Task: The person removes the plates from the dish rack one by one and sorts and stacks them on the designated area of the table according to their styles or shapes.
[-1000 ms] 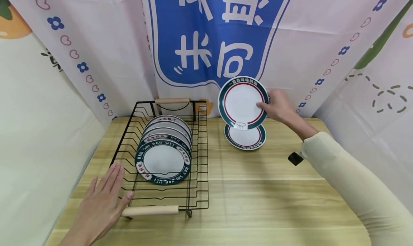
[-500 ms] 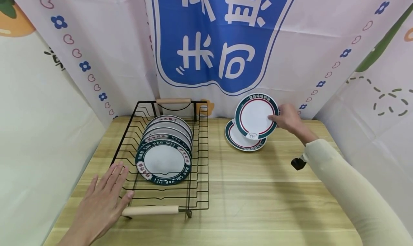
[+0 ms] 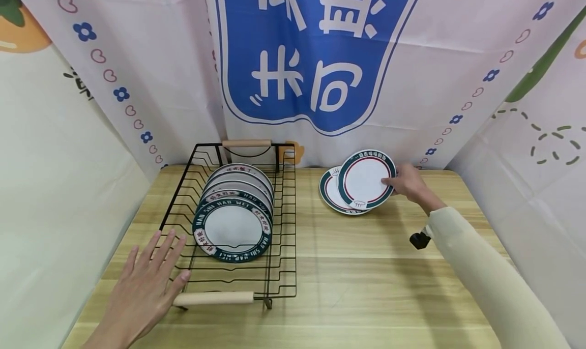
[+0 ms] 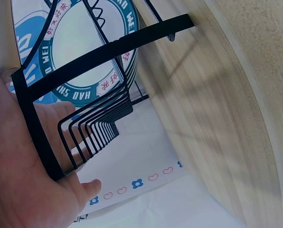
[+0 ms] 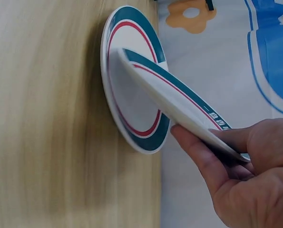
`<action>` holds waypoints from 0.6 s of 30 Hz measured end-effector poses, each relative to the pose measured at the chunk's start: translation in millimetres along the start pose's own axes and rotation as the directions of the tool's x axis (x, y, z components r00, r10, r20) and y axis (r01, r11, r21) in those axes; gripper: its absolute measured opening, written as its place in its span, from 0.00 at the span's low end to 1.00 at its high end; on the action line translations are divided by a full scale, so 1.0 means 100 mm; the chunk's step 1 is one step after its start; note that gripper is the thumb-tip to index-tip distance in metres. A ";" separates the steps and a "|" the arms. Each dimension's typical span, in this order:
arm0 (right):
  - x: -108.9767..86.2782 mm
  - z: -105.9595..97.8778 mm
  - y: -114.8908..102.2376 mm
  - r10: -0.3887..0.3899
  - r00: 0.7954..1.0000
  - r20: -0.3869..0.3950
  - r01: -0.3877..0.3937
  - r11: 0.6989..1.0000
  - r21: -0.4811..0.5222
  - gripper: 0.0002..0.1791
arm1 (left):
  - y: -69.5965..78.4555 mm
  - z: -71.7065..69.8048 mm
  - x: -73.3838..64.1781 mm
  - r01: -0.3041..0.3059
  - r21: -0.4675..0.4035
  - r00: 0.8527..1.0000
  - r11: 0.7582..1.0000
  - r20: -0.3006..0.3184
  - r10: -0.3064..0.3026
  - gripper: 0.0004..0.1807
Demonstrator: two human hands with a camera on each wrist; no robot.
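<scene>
My right hand [image 3: 409, 182] pinches the right rim of a white plate [image 3: 366, 180] with a green border and a red ring, thumb on its face and fingers beneath. That plate is tilted over a matching plate [image 3: 330, 191] lying on the table, and overlaps it in the head view. In the right wrist view the held plate [image 5: 174, 102] slants, its far edge close over the lower plate [image 5: 146, 126]. My left hand [image 3: 146, 283] lies with straight, spread fingers at the near left corner of a black wire dish rack [image 3: 229, 282], palm against the frame in the left wrist view.
Several plates [image 3: 233, 229] with green or white rims stand leaning in the rack. The rack has wooden handles [image 3: 215, 298] at front and back. Printed cloth [image 3: 426, 44] hangs behind and beside the wooden table [image 3: 348, 288].
My right hand has lowered the plate and carried it slightly right, bringing it down toward the plate on the table. My left hand stays by the rack, its fingers spread a little wider.
</scene>
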State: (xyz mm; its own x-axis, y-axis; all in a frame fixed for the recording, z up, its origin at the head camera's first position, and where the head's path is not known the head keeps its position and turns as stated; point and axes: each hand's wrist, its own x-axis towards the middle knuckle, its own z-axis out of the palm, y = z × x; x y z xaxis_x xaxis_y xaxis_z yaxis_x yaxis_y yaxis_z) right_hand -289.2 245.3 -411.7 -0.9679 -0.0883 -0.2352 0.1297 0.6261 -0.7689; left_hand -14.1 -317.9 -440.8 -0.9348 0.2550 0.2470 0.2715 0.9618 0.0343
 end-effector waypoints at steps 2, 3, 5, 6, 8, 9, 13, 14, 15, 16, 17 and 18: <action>0.01 0.01 0.04 0.035 0.999 0.015 -0.036 0.999 0.022 0.25 | 0.00 0.00 0.00 -0.003 -0.002 1.000 1.000 -0.004 0.003 0.39; 0.02 0.02 0.06 0.048 0.999 0.020 -0.049 0.998 0.033 0.26 | -0.01 0.00 0.00 -0.006 -0.002 1.000 1.000 -0.008 0.006 0.39; 0.04 0.03 0.11 0.069 0.997 0.017 -0.070 0.997 0.043 0.26 | -0.01 0.00 0.00 -0.010 -0.001 1.000 1.000 -0.012 0.010 0.39; 0.06 0.04 0.14 0.076 0.997 0.010 -0.076 0.996 0.041 0.26 | -0.02 0.00 0.01 -0.011 0.000 1.000 1.000 -0.013 0.011 0.38; 0.08 0.06 0.20 0.073 0.997 -0.004 -0.073 0.997 0.031 0.24 | -0.02 0.00 0.00 -0.012 0.000 1.000 1.000 -0.012 0.012 0.38; 0.09 0.07 0.23 0.070 0.997 -0.017 -0.070 0.997 0.015 0.23 | -0.02 0.00 0.00 -0.012 0.000 1.000 1.000 -0.011 0.012 0.39; 0.14 0.09 0.34 0.041 0.998 -0.049 -0.045 0.995 -0.089 0.17 | -0.01 0.00 -0.01 -0.010 0.000 1.000 1.000 -0.001 0.010 0.38; 0.14 0.10 0.36 0.034 0.998 -0.056 -0.040 0.992 -0.120 0.16 | -0.01 0.00 -0.01 -0.009 0.000 1.000 1.000 0.001 0.009 0.38; 0.15 0.11 0.38 0.029 0.998 -0.062 -0.037 0.988 -0.147 0.16 | -0.01 0.00 -0.01 -0.010 0.000 1.000 1.000 0.002 0.010 0.38; 0.16 0.12 0.40 0.022 0.998 -0.062 -0.033 0.985 -0.169 0.15 | -0.01 0.01 -0.01 -0.010 0.001 1.000 1.000 0.003 0.010 0.38; 0.16 0.12 0.41 0.021 0.998 -0.066 -0.033 0.982 -0.188 0.15 | -0.01 0.01 -0.01 -0.010 0.002 1.000 1.000 0.004 0.010 0.38; 0.17 0.13 0.42 0.021 0.998 -0.067 -0.034 0.979 -0.202 0.15 | -0.02 0.01 -0.01 -0.010 0.002 1.000 1.000 0.004 0.010 0.38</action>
State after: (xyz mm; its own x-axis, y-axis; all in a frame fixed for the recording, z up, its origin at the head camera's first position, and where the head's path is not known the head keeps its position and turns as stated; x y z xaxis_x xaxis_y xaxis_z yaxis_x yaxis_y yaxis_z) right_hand -297.4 260.3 -455.8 -0.9771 -0.0233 -0.2113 0.1166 0.7725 -0.6243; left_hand -14.1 -319.5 -442.4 -0.9329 0.2652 0.2437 0.2806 0.9593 0.0301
